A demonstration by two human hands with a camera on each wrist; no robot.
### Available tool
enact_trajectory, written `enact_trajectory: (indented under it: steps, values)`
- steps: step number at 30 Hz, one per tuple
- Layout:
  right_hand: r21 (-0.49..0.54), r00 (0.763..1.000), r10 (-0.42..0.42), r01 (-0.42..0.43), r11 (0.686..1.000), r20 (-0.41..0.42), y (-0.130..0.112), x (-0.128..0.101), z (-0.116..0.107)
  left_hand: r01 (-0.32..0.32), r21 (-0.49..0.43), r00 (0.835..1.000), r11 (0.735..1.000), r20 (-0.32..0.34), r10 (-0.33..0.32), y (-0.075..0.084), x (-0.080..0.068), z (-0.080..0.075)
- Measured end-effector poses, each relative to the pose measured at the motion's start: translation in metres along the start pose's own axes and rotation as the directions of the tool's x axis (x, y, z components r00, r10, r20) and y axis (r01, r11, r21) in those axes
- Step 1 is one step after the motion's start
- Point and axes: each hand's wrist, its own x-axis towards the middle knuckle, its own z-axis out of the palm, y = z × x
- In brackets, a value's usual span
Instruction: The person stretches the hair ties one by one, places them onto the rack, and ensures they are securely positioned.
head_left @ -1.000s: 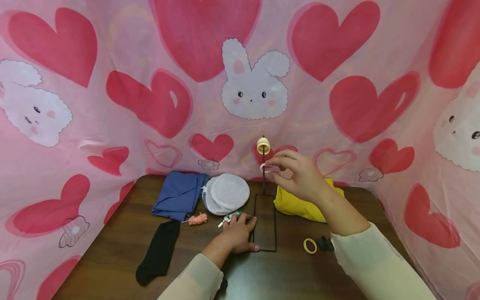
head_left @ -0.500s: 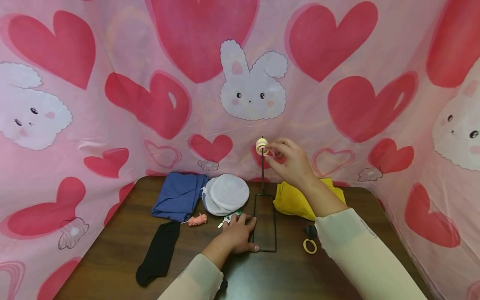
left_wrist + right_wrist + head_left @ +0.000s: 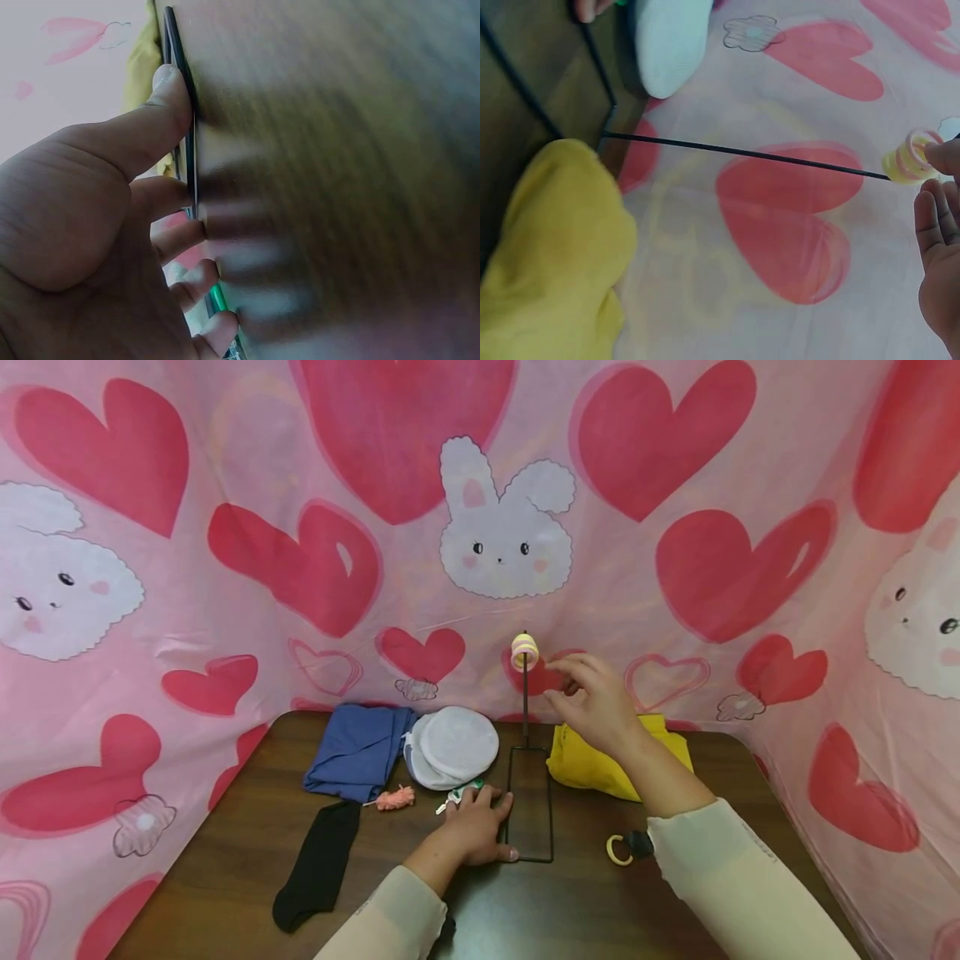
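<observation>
From the head view, the left hand (image 3: 474, 831) presses flat on the stand (image 3: 529, 810) base, while the right hand (image 3: 596, 706), fingers loosely curled and holding nothing, hovers beside the rings (image 3: 525, 652) at the rod's top. The left wrist view shows the thumb (image 3: 161, 105) against the wire frame (image 3: 184, 112). The right wrist view shows fingertips (image 3: 937, 217) just beside the rings (image 3: 907, 159).

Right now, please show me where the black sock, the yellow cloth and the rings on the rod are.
black sock (image 3: 318, 864), head view, middle of the sock.
yellow cloth (image 3: 551, 247), right wrist view, its folded bulk.
rings (image 3: 525, 652), head view, stack at rod top.

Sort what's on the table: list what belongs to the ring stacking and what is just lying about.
In use: wire stand, rings on its post, yellow ring, left hand, right hand.
Lying about: blue cloth, white mesh bag, black sock, yellow cloth.
</observation>
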Motion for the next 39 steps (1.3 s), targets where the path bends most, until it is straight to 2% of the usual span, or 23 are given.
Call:
enact_trajectory:
  steps: [5, 10, 15, 22, 28, 30, 32, 37, 39]
  values:
    - [-0.008, 0.999, -0.006, 0.007, 1.000, 0.043, 0.003, -0.030, -0.007, 0.002, -0.006, 1.000, 1.000, 0.001, -0.002, -0.001, -0.001, -0.001]
    - [0.010, 0.997, -0.034, 0.034, 0.999, 0.075, 0.014, -0.063, -0.010, 0.000, -0.009, 1.000, 1.000, -0.001, 0.000, -0.002, 0.000, 0.000]
    - [0.004, 0.991, -0.028, 0.028, 1.000, 0.134, 0.025, -0.094, -0.013, 0.004, -0.004, 1.000, 1.000, 0.005, -0.004, -0.001, 0.001, 0.001]
    - [0.009, 0.973, 0.009, -0.011, 1.000, 0.230, 0.042, -0.129, -0.018, 0.013, -0.010, 1.000, 1.000, 0.016, -0.013, -0.001, 0.001, 0.002]
    - [-0.031, 0.946, 0.032, -0.023, 0.999, 0.322, 0.056, -0.156, -0.023, 0.009, -0.007, 1.000, 1.000, 0.014, -0.009, -0.002, 0.002, 0.002]
    - [-0.062, 0.928, 0.050, -0.029, 0.998, 0.368, 0.059, -0.163, -0.024, 0.008, -0.008, 1.000, 1.000, 0.014, -0.008, -0.002, 0.002, 0.002]
    - [-0.095, 0.897, 0.089, -0.053, 0.994, 0.433, 0.062, -0.170, -0.025, 0.006, -0.012, 1.000, 1.000, 0.014, -0.006, -0.002, 0.002, 0.002]
    - [-0.114, 0.779, 0.179, -0.138, 0.984, 0.601, 0.069, -0.179, -0.029, 0.006, -0.012, 1.000, 1.000, 0.010, -0.006, -0.001, 0.001, 0.002]
    - [-0.105, 0.746, 0.188, -0.157, 0.982, 0.639, 0.072, -0.181, -0.030, 0.005, -0.011, 1.000, 1.000, 0.007, -0.005, -0.001, 0.002, 0.002]
